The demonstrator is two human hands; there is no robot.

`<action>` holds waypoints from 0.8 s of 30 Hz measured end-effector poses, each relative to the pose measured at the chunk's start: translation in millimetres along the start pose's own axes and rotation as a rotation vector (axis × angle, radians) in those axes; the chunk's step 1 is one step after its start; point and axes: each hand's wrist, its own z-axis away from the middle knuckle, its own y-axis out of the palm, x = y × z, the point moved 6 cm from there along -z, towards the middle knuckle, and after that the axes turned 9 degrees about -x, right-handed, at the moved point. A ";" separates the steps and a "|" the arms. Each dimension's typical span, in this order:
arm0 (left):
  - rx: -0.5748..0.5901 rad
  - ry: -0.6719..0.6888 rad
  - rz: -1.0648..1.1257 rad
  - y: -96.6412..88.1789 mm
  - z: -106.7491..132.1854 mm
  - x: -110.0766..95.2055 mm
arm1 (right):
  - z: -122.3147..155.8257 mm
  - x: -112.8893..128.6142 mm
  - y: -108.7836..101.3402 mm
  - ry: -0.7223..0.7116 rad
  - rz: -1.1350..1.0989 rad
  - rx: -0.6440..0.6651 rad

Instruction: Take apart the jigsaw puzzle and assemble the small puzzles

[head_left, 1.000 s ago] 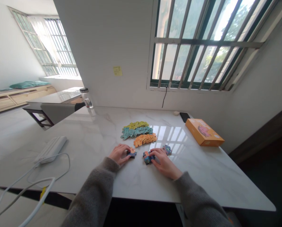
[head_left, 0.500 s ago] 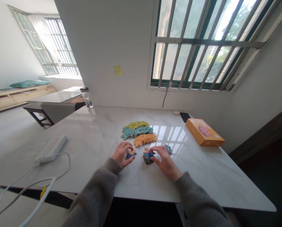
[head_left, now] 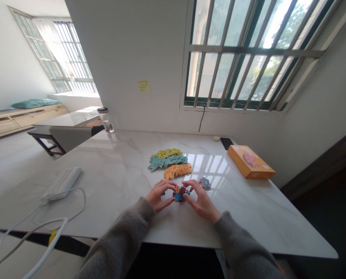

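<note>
A small stack of dark blue jigsaw puzzle pieces [head_left: 178, 195] with orange and red parts lies on the white marbled table, between my two hands. My left hand [head_left: 160, 195] pinches its left side, thumb in front and fingers behind. At the right side, the thumb and fingers of my right hand [head_left: 201, 200] close on the same pieces. Another blue bit of puzzle shows behind my left fingers, mostly hidden. A few loose puzzle pieces [head_left: 204, 183] lie just beyond my right hand. How many pieces each hand grips cannot be made out.
Beyond my hands lie rows of orange pieces [head_left: 178, 170], teal pieces [head_left: 167, 162] and yellow-green pieces [head_left: 168, 153]. An orange box [head_left: 250, 162] and a black phone [head_left: 226, 143] are at the right. A white power strip [head_left: 64, 182] with cables lies left; a bottle [head_left: 105, 120] stands at the back.
My left hand has moved right, from the separate piece at the left to the stack. My right hand stays at the stack, its fingers slightly shifted.
</note>
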 end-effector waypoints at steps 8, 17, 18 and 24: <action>0.044 -0.040 0.048 5.1 0.8 5.0 | 2.7 1.1 9.3 -0.066 0.009 0.065; 0.016 -0.030 -0.132 9.6 7.5 18.4 | 1.7 -71.3 -60.6 0.054 0.286 -0.114; 0.030 -0.023 -0.150 10.4 7.7 18.5 | 3.6 -80.6 -69.1 0.061 0.319 -0.116; 0.048 0.001 -0.222 12.1 7.4 21.0 | 11.8 -106.0 -84.0 0.037 0.449 -0.032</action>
